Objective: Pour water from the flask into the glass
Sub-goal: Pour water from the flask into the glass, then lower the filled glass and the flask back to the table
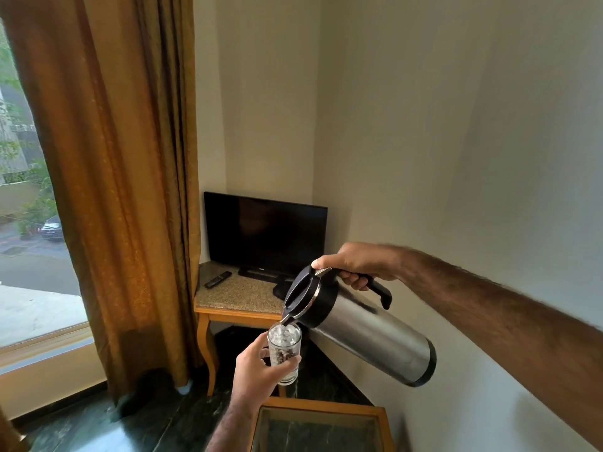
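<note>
A steel flask [368, 337] with a black lid and black handle is tipped steeply, spout down to the left. My right hand [355, 264] grips its handle from above. The spout sits just over the rim of a clear glass [284, 350], and water is bubbling inside it, nearly up to the rim. My left hand [259, 370] holds the glass upright in the air, fingers wrapped around its lower half. Both are held above the floor, between two tables.
A wooden table with a glass top [321, 429] lies directly below. Beyond stands a stone-topped corner table [235, 296] with a dark TV [264, 233] and a remote [218, 278]. A brown curtain [124, 190] and window are at left, a wall at right.
</note>
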Tool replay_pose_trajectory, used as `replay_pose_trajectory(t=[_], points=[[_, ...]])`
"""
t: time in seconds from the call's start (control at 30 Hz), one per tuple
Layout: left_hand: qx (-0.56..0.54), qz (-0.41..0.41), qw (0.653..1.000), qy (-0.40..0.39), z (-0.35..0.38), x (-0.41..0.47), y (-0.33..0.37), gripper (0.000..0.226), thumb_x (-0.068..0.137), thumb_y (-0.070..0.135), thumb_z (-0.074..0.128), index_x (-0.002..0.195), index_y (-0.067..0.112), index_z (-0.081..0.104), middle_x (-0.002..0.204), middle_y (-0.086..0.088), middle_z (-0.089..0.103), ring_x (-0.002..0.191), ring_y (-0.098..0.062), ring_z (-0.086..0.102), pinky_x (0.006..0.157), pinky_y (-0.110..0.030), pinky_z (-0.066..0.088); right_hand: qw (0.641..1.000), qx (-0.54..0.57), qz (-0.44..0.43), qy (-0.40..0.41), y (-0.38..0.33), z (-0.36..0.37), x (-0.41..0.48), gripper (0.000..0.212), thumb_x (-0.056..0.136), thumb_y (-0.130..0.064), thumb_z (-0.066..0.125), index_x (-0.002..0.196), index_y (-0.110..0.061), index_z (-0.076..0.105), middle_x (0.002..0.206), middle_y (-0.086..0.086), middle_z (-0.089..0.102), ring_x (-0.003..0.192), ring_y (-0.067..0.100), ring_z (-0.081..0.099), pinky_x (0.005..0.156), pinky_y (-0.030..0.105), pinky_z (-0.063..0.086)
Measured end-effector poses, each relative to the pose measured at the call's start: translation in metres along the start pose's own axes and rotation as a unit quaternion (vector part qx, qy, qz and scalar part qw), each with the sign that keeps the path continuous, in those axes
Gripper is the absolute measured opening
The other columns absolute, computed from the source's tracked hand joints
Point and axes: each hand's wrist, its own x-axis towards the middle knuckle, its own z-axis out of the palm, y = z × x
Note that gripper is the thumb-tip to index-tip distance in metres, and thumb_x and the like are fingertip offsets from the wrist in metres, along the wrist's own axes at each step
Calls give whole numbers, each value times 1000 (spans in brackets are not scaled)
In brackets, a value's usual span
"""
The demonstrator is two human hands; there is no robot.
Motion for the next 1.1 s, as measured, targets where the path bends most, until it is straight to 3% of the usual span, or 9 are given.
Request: replay_pose_trajectory(t=[0.13,0.2,0.3,0.4,0.53,0.73,0.9,1.0,1.1], points=[[14,4,1000,6,6,3,-4,60,67,40,97,115,51,64,110,40,71,108,15,64,81,-9,42,991,99,17,90,29,13,-15,77,77,-95,55,44,-26,46,50,-2,44,41,15,39,45,22,38],[21,1,1000,8,9,3,-7,60,68,36,98,118,48,65,105,29,76,109,16,63,82,-11,42,978,158,28,131,48,23,-20,83,79,-98,44,44,-23,44,47,-1,44,40,16,39,42,21,37],[29,-12,999,10,13,0,-14,60,69,35,99,114,51,63,109,25,73,105,13,64,83,-17,49,949,254,23,182,81,44,-23,73,100,-73,46,49,-20,51,50,2,48,41,17,41,46,26,37],[27,-38,999,11,19,-8,-30,61,69,32,99,117,46,63,109,22,73,106,0,68,86,-32,61,926,328,10,184,117,66,-23,47,109,-39,51,70,-15,60,62,6,49,47,16,40,53,32,34],[22,-62,998,18,31,-20,-59,64,66,29,102,122,29,71,108,17,76,103,-9,75,83,-38,68,882,420,13,214,165,96,-22,36,109,-32,57,81,-11,65,64,3,56,54,17,43,56,30,37],[23,-123,992,13,59,-43,-108,61,67,23,102,122,21,74,109,7,79,99,-20,79,83,-44,69,850,448,18,277,233,170,-19,46,109,-30,57,65,-20,67,61,0,59,53,12,47,55,26,40],[40,-157,987,-1,86,-65,-158,65,70,21,101,129,20,72,117,3,80,108,-20,77,89,-42,68,813,483,34,324,295,225,-13,45,109,-25,55,66,-23,69,62,-2,61,56,11,51,62,31,40],[57,-169,984,-14,102,-78,-192,64,69,21,101,125,26,72,114,7,79,104,-14,77,82,-25,67,773,538,47,333,335,256,-10,37,108,-31,57,77,-24,74,66,-3,62,59,11,52,66,32,40],[71,-187,980,-26,128,-95,-233,64,67,26,102,122,34,70,111,11,78,100,-11,76,79,-17,64,738,576,49,348,374,295,-4,29,104,-33,58,86,-25,80,69,-4,63,63,10,53,68,29,43]])
